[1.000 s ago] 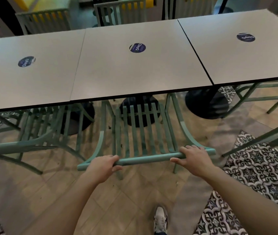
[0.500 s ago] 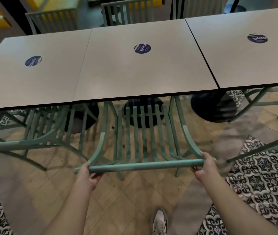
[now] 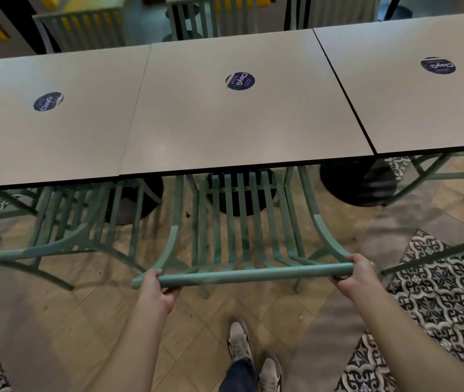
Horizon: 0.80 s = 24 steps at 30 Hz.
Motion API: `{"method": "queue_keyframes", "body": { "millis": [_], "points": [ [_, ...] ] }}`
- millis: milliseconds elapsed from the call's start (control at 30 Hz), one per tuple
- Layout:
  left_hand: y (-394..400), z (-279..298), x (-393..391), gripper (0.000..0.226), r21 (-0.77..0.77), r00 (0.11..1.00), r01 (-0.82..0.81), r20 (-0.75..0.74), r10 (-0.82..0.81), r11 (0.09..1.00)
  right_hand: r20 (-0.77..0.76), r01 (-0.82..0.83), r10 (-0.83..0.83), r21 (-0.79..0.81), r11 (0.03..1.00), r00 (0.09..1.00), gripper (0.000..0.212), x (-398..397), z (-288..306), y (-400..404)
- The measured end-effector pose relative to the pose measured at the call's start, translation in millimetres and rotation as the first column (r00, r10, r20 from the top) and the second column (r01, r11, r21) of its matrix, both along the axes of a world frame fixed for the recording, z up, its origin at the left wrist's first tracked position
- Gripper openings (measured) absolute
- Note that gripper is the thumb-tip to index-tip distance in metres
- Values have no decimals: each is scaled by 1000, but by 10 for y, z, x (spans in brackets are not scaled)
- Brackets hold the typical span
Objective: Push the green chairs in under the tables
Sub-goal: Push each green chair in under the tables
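Note:
A green slatted metal chair (image 3: 242,236) stands in front of me, its seat partly beneath the middle grey table (image 3: 242,123). My left hand (image 3: 158,290) grips the left end of the chair's top back rail, and my right hand (image 3: 356,278) grips the right end. A second green chair (image 3: 78,222) is tucked under the left table (image 3: 41,142). Under the right table (image 3: 423,103) only the legs of a third green chair (image 3: 445,176) show.
Another green chair's frame (image 3: 451,253) juts in at the right edge over the patterned floor tiles. Black round table bases (image 3: 358,182) stand under the tables. More green chairs (image 3: 211,15) line the far side. My shoes (image 3: 250,355) are on the wooden floor.
My hands slid outward from the rail's middle to its two ends. The chair's seat has gone a little further under the middle table, and my second foot has come into view.

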<state>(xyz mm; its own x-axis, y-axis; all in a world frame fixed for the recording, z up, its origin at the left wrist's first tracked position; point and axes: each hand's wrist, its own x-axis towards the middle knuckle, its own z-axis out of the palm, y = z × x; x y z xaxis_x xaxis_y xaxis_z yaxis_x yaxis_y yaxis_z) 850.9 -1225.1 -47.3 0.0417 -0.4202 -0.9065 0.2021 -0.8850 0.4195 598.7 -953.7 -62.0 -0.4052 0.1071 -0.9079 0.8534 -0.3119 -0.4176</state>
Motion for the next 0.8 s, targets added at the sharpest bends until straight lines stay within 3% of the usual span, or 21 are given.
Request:
{"method": "queue_keyframes", "body": {
  "millis": [167, 300, 467, 800],
  "points": [
    [-224, 14, -253, 39, 8, 999, 22, -43, -22, 1000, -10, -17, 17, 19, 1000, 1000, 24, -263, 76, -175],
    [-371, 4, -388, 48, -17, 997, 48, -54, -49, 999, 1, -13, 13, 0, 1000, 1000, 6, -370, 129, -280],
    [-494, -60, -449, 53, -3, 996, 65, -57, -65, 998, 2, -12, 12, 15, 1000, 1000, 36, -505, 152, -401],
    [-581, -132, -543, 56, 13, 999, 41, -33, -41, 999, -32, -14, 14, 19, 1000, 999, 41, -601, 179, -511]
  ]
}}
